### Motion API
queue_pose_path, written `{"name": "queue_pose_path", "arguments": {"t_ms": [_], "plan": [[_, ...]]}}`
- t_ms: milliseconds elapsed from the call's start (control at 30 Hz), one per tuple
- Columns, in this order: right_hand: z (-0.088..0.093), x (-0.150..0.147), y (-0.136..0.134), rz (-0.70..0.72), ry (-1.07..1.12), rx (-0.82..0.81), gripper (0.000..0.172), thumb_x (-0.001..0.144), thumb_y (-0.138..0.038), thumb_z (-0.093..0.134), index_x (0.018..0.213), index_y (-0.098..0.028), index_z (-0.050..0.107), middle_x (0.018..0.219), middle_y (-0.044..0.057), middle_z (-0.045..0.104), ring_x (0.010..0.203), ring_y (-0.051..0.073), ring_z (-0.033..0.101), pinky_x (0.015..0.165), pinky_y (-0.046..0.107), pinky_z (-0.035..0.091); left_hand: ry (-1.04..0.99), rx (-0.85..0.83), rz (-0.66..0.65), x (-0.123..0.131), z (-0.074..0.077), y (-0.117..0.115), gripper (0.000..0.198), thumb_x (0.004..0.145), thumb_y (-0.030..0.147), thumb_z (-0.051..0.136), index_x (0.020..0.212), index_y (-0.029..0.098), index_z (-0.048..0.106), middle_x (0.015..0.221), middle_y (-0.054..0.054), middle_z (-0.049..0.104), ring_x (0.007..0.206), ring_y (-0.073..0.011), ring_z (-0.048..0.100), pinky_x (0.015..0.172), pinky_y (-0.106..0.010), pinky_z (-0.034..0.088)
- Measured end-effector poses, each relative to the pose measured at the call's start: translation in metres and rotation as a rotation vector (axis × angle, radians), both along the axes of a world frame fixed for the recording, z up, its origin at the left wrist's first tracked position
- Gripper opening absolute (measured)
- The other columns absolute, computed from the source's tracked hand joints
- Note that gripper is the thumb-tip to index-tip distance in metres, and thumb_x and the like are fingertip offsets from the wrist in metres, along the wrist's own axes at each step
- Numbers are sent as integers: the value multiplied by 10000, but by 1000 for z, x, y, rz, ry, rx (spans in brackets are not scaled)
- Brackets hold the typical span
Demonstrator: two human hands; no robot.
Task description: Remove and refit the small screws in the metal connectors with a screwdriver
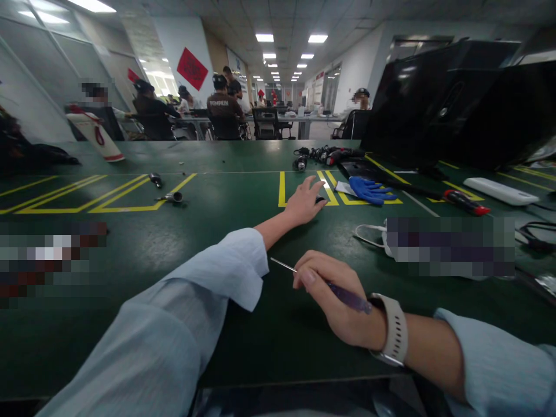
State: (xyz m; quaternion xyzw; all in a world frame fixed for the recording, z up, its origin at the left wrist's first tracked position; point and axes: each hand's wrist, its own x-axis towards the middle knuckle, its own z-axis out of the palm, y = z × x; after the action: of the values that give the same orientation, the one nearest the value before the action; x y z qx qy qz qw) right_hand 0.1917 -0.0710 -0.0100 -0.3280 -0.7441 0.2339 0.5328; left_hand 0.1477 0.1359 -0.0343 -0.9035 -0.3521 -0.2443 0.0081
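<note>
In my head view, my right hand [332, 302] grips a purple-handled screwdriver [351, 299] above the green table [243, 359], shaft pointing left. Apart from it, my left hand [304, 201] has fingers spread at a small dark object [320, 200] near yellow tape [281, 188]; contact I cannot tell.

The left hand [304, 202] partly hides a small dark object [320, 200].

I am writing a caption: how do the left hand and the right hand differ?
The left hand reaches farther forward, fingers extended; the right hand curls round a screwdriver. The right hand has a wrist watch; the left hand shows none. Both come from pale blue sleeves.
</note>
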Motion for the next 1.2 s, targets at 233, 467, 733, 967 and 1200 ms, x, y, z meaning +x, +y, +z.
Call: {"name": "queue_pose_path", "arguments": {"t_ms": [233, 467, 733, 967, 1200], "plan": [[2, 1, 3, 8, 11, -14, 274, 913, -174, 406, 697, -156, 574, 665, 31, 568, 628, 129, 548, 601, 268, 438, 107, -74, -5, 13, -3, 12, 304, 877, 339, 505, 1112, 161, 577, 1085, -143, 604, 1022, -291, 560, 834, -402, 447], [0, 3, 3, -18, 15, -34, 281, 910, -179, 409, 681, -164, 570, 659, 24, 565, 626, 128, 545, 612, 274, 438, 90, -101, -62, -31, -2, -38, 236, 884, 340, 497, 1042, 182, 574, 1025, -77, 603, 891, -210, 594, 737, -317, 465], [-1, 6, 3, 12, 56, -38, 264, 911, -167, 419, 698, -166, 574, 682, 17, 568, 619, 118, 523, 582, 257, 427, 237, -129, -183, -107, 9, -126, 221, 903, 305, 423, 969, 220, 616, 1003, -50, 568, 764, -155, 596, 631, -262, 458], [-3, 5, 2, -7, 20, -63, 279, 922, -200, 418, 698, -165, 581, 682, 22, 571, 613, 119, 526, 563, 257, 423, 356, 22, -59, -129, 10, -151, 244, 910, 321, 404, 932, 230, 628, 918, -61, 598, 708, -162, 583, 579, -273, 450], [-3, 8, 5, -16, -4, -118, 282, 927, -209, 430, 691, -165, 577, 681, 8, 559, 608, 108, 517, 570, 245, 417, 377, 25, -28, -128, 11, -146, 252, 912, 281, 404, 999, 198, 625, 1007, -86, 571, 796, -190, 576, 660, -308, 493]]}}
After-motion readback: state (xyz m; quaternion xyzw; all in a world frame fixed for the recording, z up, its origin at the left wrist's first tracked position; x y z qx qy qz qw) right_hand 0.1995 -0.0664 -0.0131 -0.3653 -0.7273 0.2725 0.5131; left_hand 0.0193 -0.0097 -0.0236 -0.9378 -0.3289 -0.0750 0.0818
